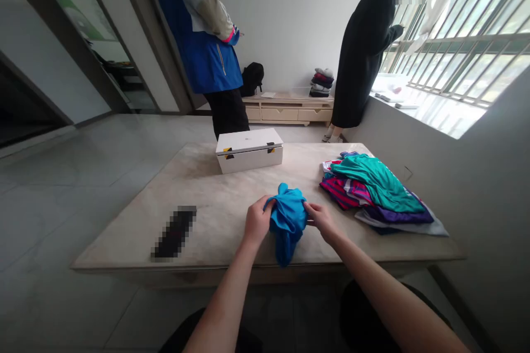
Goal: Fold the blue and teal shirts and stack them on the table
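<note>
head view: left hand [257, 222], right hand [322, 219] pinching blue cloth [288, 214] (bunched, creased, drooping) over marbled table [223, 207].

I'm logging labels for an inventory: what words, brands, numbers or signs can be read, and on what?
None can be read.
White box: small, faint mark on the lid, too small to read.
Dark item on the table: pixelated, unreadable.
Blue cloth: no lettering shows.

The table [219, 204] carries piled garments [372, 182], a box [250, 160] — something dark, blurred [174, 233].
</note>
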A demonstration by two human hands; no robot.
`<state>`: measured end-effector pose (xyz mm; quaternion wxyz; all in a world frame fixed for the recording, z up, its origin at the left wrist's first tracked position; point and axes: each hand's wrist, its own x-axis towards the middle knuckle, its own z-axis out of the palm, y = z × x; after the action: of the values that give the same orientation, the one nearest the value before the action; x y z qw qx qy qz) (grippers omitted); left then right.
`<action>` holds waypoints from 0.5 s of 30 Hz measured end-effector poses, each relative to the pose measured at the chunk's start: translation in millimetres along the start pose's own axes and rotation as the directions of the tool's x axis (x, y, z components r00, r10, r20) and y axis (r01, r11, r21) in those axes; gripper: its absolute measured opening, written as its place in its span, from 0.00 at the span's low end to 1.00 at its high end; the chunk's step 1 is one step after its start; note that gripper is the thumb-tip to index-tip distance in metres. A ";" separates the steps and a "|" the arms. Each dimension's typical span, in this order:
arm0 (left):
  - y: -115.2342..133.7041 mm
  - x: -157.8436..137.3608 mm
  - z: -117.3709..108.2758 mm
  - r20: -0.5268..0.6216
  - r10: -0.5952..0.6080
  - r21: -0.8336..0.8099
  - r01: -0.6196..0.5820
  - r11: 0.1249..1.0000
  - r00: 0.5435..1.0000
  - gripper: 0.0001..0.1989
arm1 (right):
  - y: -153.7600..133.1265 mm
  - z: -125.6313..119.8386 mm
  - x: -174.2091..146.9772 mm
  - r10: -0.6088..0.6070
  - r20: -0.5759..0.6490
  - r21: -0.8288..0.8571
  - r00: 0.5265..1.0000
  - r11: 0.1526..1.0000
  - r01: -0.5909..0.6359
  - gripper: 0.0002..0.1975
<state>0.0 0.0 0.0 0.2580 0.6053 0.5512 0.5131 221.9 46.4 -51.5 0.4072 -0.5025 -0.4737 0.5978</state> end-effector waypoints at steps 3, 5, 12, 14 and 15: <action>-11.2 -7.0 -14.0 -0.028 -0.078 0.089 0.081 0.993 0.997 0.15 | -1.5 -28.2 10.7 -0.059 -0.154 -0.029 0.986 0.998 0.055 0.30; -13.0 -14.6 -20.4 0.010 -0.121 0.091 0.119 0.989 0.993 0.12 | -9.2 -43.8 10.7 -0.145 -0.227 -0.071 0.963 0.989 0.132 0.31; 4.9 -32.1 -24.2 0.502 -0.213 -0.336 0.416 0.845 0.838 0.30 | -25.6 -45.6 -7.1 -0.394 -0.048 -0.340 0.918 0.870 0.356 0.28; -3.1 -33.4 -17.1 0.464 -0.315 -0.127 0.414 0.901 0.828 0.30 | -18.5 -43.7 -4.2 -0.386 0.025 -0.471 0.922 0.809 0.352 0.30; -10.2 -34.2 -11.7 0.376 -0.371 0.014 0.396 0.918 0.849 0.29 | -13.1 -43.4 -1.6 -0.380 0.034 -0.524 0.924 0.781 0.340 0.30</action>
<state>-10.1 -32.2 -16.4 0.4738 0.5603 0.5853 0.3449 265.1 54.5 -40.4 0.3794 -0.5154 -0.6893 0.3395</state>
